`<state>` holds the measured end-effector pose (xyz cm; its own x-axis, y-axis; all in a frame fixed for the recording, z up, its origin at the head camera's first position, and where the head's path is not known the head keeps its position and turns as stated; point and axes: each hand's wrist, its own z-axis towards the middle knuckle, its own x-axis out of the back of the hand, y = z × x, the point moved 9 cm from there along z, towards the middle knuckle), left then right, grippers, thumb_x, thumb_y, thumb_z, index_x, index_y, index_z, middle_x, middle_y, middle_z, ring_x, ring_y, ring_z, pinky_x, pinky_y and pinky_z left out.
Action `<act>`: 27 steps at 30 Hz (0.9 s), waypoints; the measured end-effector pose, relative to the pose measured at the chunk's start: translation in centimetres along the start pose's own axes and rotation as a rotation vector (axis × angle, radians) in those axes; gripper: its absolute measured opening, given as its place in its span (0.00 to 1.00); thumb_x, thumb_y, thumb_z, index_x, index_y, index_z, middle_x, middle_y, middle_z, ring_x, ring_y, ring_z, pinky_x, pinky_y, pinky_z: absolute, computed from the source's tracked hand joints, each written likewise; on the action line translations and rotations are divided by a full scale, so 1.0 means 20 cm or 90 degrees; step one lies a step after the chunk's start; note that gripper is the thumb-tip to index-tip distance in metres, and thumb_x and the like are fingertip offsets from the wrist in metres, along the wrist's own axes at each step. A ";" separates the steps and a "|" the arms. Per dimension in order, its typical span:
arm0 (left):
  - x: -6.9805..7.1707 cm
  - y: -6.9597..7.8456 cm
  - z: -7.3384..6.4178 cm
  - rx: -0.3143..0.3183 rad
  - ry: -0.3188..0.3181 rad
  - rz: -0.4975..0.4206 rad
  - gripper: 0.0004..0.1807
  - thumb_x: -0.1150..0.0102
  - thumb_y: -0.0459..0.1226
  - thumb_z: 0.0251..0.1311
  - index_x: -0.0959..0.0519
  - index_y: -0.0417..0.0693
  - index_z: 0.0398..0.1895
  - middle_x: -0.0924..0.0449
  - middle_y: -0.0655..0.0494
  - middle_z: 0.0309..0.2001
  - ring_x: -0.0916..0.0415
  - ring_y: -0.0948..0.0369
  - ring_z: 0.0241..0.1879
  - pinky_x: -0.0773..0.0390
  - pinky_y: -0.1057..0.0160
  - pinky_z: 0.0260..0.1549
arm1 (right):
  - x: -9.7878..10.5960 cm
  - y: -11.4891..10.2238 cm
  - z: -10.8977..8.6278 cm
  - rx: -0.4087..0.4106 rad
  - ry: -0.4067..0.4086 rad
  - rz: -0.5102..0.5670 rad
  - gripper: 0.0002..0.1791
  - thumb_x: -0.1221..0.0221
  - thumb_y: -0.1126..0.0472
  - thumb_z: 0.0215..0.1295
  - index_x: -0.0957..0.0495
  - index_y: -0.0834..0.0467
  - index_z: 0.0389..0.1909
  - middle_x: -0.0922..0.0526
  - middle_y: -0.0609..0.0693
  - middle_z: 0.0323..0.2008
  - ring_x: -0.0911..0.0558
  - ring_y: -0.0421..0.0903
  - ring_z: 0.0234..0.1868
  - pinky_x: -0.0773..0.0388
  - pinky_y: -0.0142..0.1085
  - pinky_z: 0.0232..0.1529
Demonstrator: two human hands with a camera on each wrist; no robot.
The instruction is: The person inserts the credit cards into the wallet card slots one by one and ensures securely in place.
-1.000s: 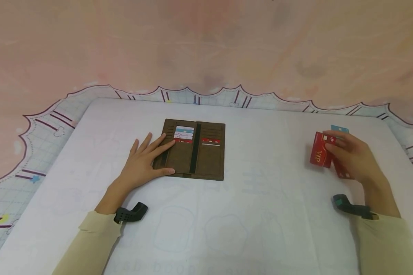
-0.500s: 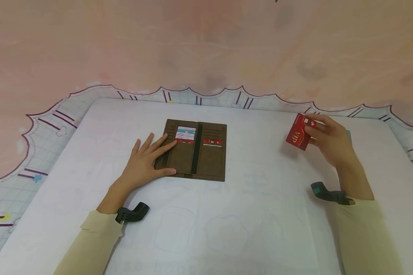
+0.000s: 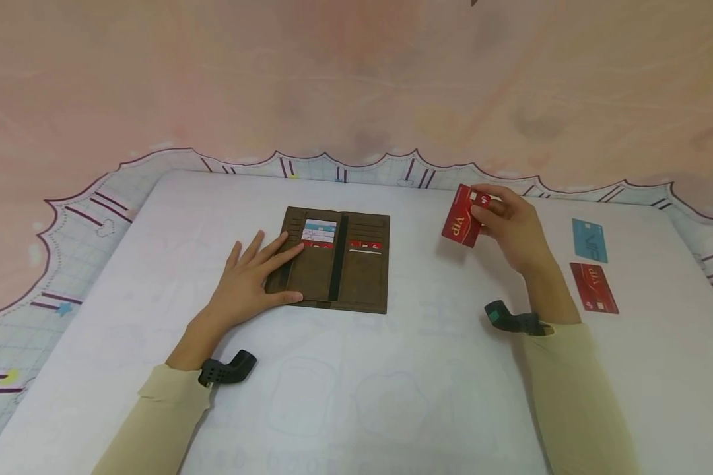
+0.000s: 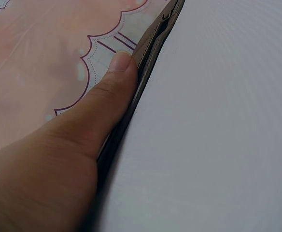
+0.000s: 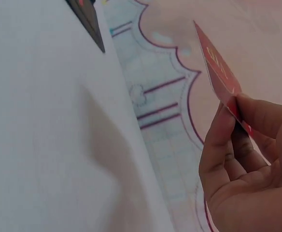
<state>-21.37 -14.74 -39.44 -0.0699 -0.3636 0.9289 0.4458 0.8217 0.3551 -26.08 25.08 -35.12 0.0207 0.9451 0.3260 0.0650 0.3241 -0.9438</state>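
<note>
A brown wallet (image 3: 362,280) lies spread flat on the white tabletop, with white, blue and red cards showing in its left slots and a red card in its right half. My left hand (image 3: 246,284) rests on the wallet's left side with fingers spread straight; in the left wrist view its thumb (image 4: 112,92) lies along the wallet's edge. Raised above the table, right of the wallet, my right hand (image 3: 508,227) pinches a red VIP card (image 3: 462,221) between thumb and fingers. The right wrist view shows that card (image 5: 216,63) tilted up, its shadow falling on the table.
At the right of the table lie a blue VIP card (image 3: 589,241) and, just below it, another red VIP card (image 3: 594,288). A scalloped patterned cloth (image 3: 368,170) borders the tabletop (image 3: 356,382) at the back and sides. Both wrists wear black camera mounts (image 3: 513,320).
My right hand has carried the red VIP card leftward from the right side toward the wallet, uncovering the blue and red cards on the table. The left hand stays on the wallet.
</note>
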 end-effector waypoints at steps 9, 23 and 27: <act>-0.01 0.00 0.00 -0.006 -0.002 -0.004 0.47 0.38 0.64 0.49 0.41 0.67 0.73 0.52 0.54 0.75 0.67 0.46 0.74 0.72 0.40 0.66 | -0.22 -0.06 0.07 0.050 -0.025 0.085 0.22 0.41 0.57 0.67 0.28 0.50 0.62 0.25 0.55 0.59 0.24 0.52 0.55 0.20 0.35 0.45; 0.00 0.00 0.00 -0.008 -0.005 -0.007 0.47 0.37 0.63 0.49 0.41 0.66 0.73 0.52 0.53 0.75 0.67 0.45 0.73 0.72 0.40 0.66 | -0.48 -0.10 0.14 0.079 -0.031 0.151 0.22 0.40 0.61 0.66 0.28 0.51 0.60 0.22 0.55 0.56 0.21 0.53 0.52 0.20 0.39 0.46; -0.01 0.00 0.01 -0.005 -0.010 -0.008 0.47 0.36 0.63 0.49 0.41 0.65 0.73 0.52 0.53 0.75 0.67 0.45 0.73 0.72 0.40 0.66 | -0.53 -0.11 0.15 0.082 -0.021 0.175 0.22 0.40 0.62 0.66 0.28 0.51 0.60 0.22 0.56 0.55 0.21 0.53 0.52 0.20 0.40 0.46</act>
<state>-21.47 -14.58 -39.51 -0.0888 -0.3671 0.9259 0.4525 0.8133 0.3658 -29.49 14.55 -36.72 -0.0133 0.9983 0.0572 -0.0655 0.0562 -0.9963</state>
